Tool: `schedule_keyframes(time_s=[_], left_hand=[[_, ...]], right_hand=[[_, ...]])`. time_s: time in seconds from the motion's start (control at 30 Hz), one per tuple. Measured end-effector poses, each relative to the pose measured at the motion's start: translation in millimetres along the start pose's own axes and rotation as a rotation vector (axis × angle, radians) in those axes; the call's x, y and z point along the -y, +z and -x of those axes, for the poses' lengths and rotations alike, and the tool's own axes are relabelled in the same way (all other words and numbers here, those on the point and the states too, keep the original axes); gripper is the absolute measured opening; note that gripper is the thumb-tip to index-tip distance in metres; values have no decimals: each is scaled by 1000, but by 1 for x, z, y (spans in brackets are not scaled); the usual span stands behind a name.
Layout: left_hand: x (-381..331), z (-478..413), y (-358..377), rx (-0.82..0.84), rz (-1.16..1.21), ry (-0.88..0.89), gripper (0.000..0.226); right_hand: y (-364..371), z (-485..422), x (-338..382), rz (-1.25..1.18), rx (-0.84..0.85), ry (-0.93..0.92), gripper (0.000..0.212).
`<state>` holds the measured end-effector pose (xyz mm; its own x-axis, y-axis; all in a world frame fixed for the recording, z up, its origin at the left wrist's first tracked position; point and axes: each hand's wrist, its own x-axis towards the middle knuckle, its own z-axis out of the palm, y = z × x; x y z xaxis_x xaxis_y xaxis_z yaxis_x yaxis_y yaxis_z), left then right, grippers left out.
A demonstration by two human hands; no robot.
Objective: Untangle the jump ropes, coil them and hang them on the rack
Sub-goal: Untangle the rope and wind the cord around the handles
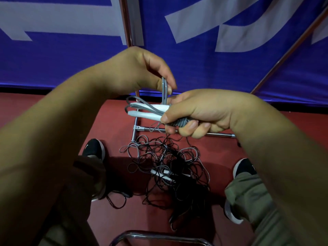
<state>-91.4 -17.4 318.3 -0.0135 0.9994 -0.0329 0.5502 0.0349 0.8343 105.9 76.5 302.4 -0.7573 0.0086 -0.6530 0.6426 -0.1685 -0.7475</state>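
Observation:
A grey jump rope with two white handles (147, 110) is bundled in front of me. My right hand (197, 112) grips the bundle where the grey cord is wound round it. My left hand (142, 70) pinches a loop of the grey cord (164, 89) that stands up from the bundle. Below, on the red floor, lies a tangled heap of black and grey ropes (170, 167) with another pair of white handles (161, 174) in it. The chrome base of the rack (136, 128) stands just behind the heap.
My two feet in black shoes (94, 148) stand either side of the heap. A chrome bar (159, 237) crosses the bottom edge. A blue banner (71, 59) on a reddish-brown frame (126, 22) closes off the back.

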Motion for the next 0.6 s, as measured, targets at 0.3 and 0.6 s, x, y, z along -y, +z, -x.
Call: schedule_keyframes(time_s=[0.3,0.6], left_hand=[[-14,13,0,-10,-398,24,19],[-2,10,3,-76,-638,-144,21]], right_hand=[[-11,-13,-2,105,-196,47,8],[-23,-36,-7,108,-637,-190,6]])
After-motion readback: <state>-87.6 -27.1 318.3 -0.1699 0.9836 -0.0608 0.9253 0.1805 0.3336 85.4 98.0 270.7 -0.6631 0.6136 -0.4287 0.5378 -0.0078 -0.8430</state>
